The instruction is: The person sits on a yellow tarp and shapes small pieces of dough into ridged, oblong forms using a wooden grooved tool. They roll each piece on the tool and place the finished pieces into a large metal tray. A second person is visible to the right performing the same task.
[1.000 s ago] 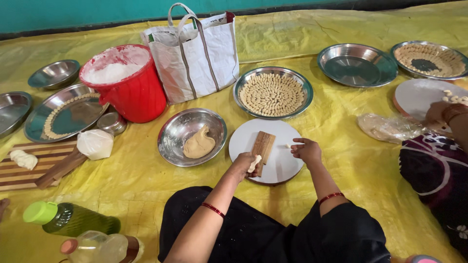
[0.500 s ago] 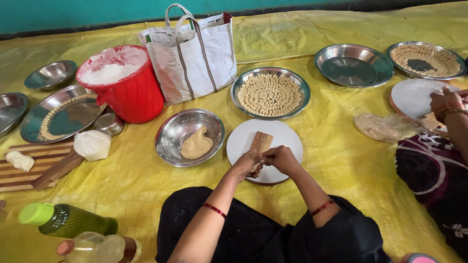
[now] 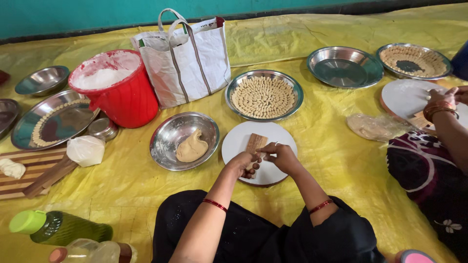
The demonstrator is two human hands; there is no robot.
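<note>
Change: right hand (image 3: 282, 157) drawn in from beside the ridged wooden board (image 3: 255, 142) a second ago, now met with left hand (image 3: 242, 163) at the board's near end.
Left hand: fingers curled narrow, resting at the lower edge of the board; apparently pinching a small bit of dough, though hidden by the fingers.
Right hand: fingers bunched close against the left, fingertips touching; whether anything is gripped cannot be told.
Board: lying tilted on the round white plate (image 3: 280, 139), unmoved since a second ago.
Meaning: judged as shaping work going on at the board's end, both hands now joined over one small piece.
Dough supply: tan lump (image 3: 191, 147) in the steel bowl (image 3: 165, 131), just left of the plate, untouched.
Finished pieces: rows filling the steel tray (image 3: 263, 96) beyond the plate.
Nearby: red bucket (image 3: 126, 102) of white flour, striped white bag (image 3: 187, 61), all on the yellow floor sheet (image 3: 321, 146).
Other person: a bangled hand (image 3: 438, 104) at a second white plate on the far right, apart from this work.
</note>
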